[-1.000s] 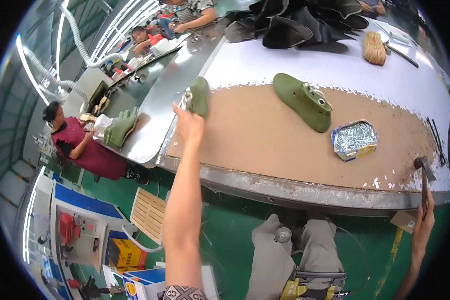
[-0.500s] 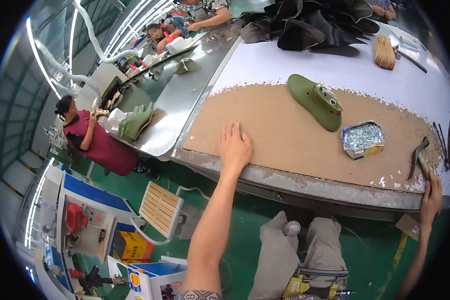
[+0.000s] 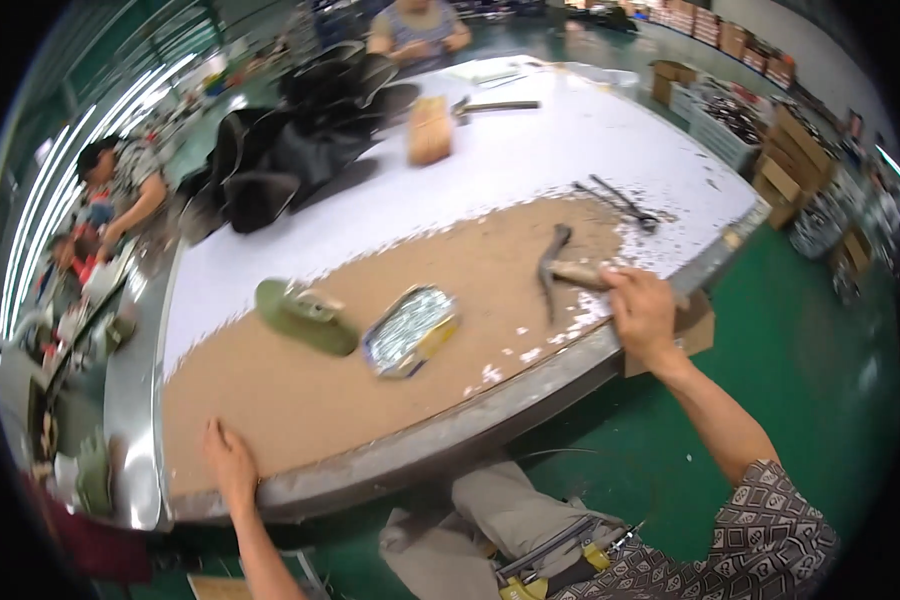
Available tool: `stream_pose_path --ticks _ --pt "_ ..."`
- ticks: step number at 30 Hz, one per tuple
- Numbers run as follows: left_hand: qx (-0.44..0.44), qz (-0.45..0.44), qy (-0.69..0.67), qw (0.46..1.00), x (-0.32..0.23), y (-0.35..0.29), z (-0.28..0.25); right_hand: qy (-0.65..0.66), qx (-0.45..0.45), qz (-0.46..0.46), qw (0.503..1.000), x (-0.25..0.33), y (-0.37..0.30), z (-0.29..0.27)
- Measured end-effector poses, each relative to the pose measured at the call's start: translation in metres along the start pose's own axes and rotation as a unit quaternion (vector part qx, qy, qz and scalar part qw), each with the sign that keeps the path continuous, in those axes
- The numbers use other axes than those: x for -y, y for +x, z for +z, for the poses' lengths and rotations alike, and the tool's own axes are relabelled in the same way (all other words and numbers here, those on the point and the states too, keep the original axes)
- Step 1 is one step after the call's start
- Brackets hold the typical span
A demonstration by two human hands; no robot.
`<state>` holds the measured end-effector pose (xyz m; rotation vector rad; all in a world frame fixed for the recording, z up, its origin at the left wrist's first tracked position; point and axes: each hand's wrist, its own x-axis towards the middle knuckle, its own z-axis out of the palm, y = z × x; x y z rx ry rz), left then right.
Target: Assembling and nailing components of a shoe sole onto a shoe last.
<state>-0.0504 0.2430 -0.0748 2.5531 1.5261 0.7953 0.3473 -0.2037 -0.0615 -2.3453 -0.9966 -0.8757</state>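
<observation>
My right hand (image 3: 642, 312) is closed around the end of the wooden handle of a hammer (image 3: 575, 272). The hammer's dark, curved head lies on the brown board toward the middle of the table. My left hand (image 3: 232, 465) rests by the table's front left edge, holding nothing, its fingers laid on the board and slightly blurred. Between my hands, a green shoe last (image 3: 310, 322) with a pale piece on its top lies on its side. Right beside it sits a small open box (image 3: 410, 332) full of shiny nails.
White sheeting (image 3: 570, 130) with a ragged edge covers the table's far part. On it are black boot uppers (image 3: 280, 150), a tan bundle (image 3: 430, 130), another hammer (image 3: 500, 105) and thin dark tools (image 3: 620, 203). Co-workers (image 3: 130, 185) sit at the left bench. Cartons (image 3: 795, 165) stand at the right.
The view has swung to the right, so the table things appear farther left. My right hand has closed over the hammer's handle end. My left hand stays on the board's front left part.
</observation>
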Motion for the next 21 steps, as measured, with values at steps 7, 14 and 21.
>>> stream_pose_path --ticks 7,14,21 --pt "0.035 0.009 0.024 0.999 -0.018 0.004 0.006 0.001 -0.002 0.032 0.999 -0.005 -0.004 -0.012" --pt "0.008 0.007 0.034 0.999 -0.006 0.001 -0.001 0.013 0.001 0.023 1.000 -0.004 -0.002 -0.007" --pt "0.011 0.020 0.001 1.000 -0.014 0.002 0.003 0.008 0.013 0.035 0.999 -0.002 -0.002 -0.011"
